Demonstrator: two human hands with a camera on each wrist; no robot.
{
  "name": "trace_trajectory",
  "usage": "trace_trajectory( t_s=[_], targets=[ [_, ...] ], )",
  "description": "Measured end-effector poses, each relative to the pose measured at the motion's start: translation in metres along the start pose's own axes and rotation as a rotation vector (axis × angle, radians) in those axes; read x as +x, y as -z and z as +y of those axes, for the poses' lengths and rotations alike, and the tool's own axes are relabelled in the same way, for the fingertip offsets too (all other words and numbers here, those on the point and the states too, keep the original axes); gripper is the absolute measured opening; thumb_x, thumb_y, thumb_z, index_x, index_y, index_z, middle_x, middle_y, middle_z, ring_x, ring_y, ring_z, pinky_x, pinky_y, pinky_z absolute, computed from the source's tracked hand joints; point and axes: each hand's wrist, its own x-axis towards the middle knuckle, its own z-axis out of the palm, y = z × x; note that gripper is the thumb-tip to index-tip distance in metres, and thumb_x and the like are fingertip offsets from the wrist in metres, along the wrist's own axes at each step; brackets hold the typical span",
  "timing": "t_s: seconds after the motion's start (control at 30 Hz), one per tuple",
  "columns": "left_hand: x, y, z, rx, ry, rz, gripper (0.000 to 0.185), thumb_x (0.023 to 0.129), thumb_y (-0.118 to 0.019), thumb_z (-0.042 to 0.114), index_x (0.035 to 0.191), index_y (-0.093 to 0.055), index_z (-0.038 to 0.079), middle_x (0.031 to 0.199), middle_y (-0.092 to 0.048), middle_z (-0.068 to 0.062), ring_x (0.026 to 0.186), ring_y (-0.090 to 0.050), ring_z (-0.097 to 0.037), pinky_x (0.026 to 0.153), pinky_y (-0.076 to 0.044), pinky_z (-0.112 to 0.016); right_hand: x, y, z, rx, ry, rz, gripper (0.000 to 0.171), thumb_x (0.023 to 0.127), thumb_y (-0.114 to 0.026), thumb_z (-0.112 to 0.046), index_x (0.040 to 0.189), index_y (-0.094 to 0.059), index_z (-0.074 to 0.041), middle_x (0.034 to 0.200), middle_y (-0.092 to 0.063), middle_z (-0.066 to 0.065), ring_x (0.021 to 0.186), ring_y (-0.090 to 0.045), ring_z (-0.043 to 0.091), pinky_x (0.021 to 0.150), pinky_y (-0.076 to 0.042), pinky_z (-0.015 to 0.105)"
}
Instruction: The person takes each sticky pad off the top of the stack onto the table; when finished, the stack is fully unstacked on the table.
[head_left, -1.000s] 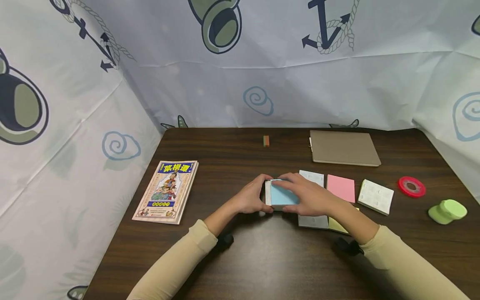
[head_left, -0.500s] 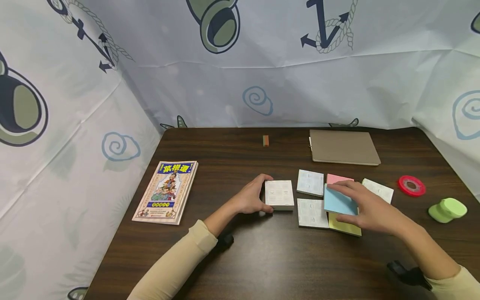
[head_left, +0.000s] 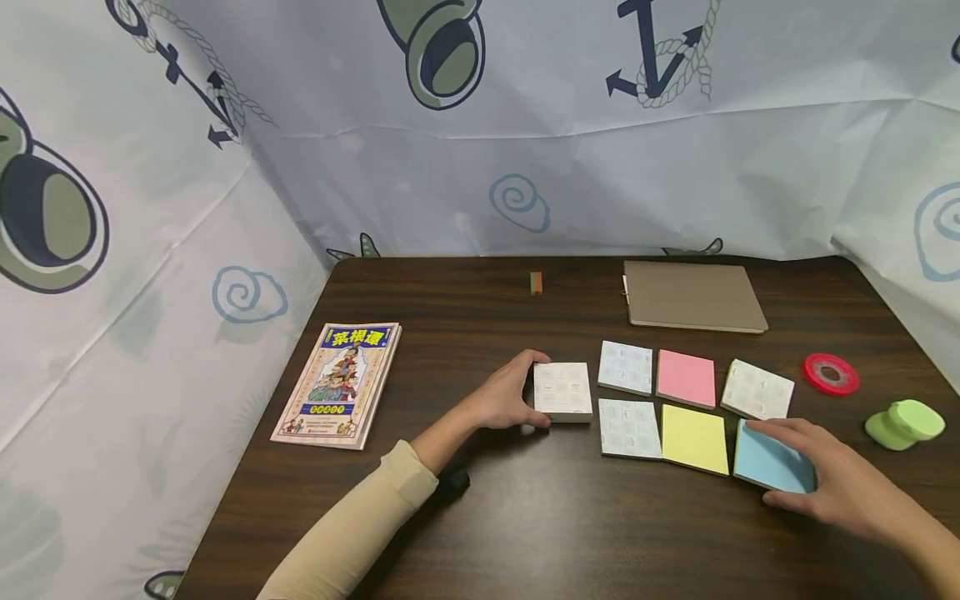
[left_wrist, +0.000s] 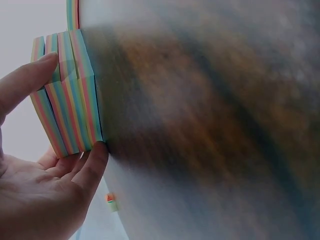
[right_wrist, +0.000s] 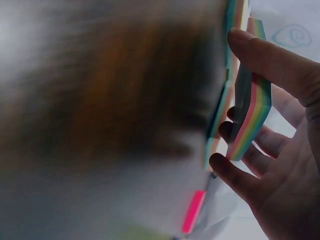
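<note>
My left hand [head_left: 504,395] grips a stack of sticky note pads [head_left: 562,392] by its left part, thumb on the near side and fingers on the far side. The stack's top is white, and in the left wrist view its sides [left_wrist: 70,112] show coloured stripes in several layers. My right hand [head_left: 840,479] holds a blue-topped sticky note pad [head_left: 774,458] between thumb and fingers, just right of a yellow pad [head_left: 695,439]. In the right wrist view that striped pad [right_wrist: 255,112] looks slightly tilted and apart from the tabletop.
White pads [head_left: 626,367] [head_left: 630,428] and a pink pad [head_left: 686,378] lie beside the yellow one, with another white pad [head_left: 757,389] angled. Further right are a red tape roll [head_left: 831,374] and a green container [head_left: 903,424]. A notebook [head_left: 695,296], eraser [head_left: 536,283] and comic book [head_left: 337,385] lie around.
My right hand has lifted the blue-topped pad off the stack and carried it right, past the yellow pad. The stack now shows a white top. My left hand has stayed on it.
</note>
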Motion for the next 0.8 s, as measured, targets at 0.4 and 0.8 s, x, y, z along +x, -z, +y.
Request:
trace_trajectory(
  t_s=[0.4, 0.8],
  targets=[
    [0.0, -0.001, 0.0, -0.003, 0.011, -0.005, 0.089, 0.068, -0.091, 0.015, 0.14, -0.039, 0.008, 0.133, -0.05, -0.007, 0.117, -0.049, -0.022, 0.101, -0.038, -0.04, -0.009, -0.011, 0.008, 0.03, 0.026, 0.023, 0.082, 0.064, -0.092, -0.038, 0.135, -0.056, -0.02, 0.132, -0.049, 0.016, 0.114, -0.046, 0.038, 0.084, -0.04, 0.043],
    [0.001, -0.001, 0.0, 0.009, 0.008, 0.005, 0.088, 0.068, -0.091, 0.015, 0.139, -0.04, 0.008, 0.133, -0.051, -0.007, 0.118, -0.049, -0.022, 0.101, -0.038, -0.04, -0.006, -0.003, 0.003, -0.04, 0.07, 0.038, 0.071, 0.067, -0.09, -0.037, 0.13, -0.06, -0.02, 0.13, -0.051, 0.013, 0.115, -0.047, 0.036, 0.081, -0.04, 0.046]
  ],
)
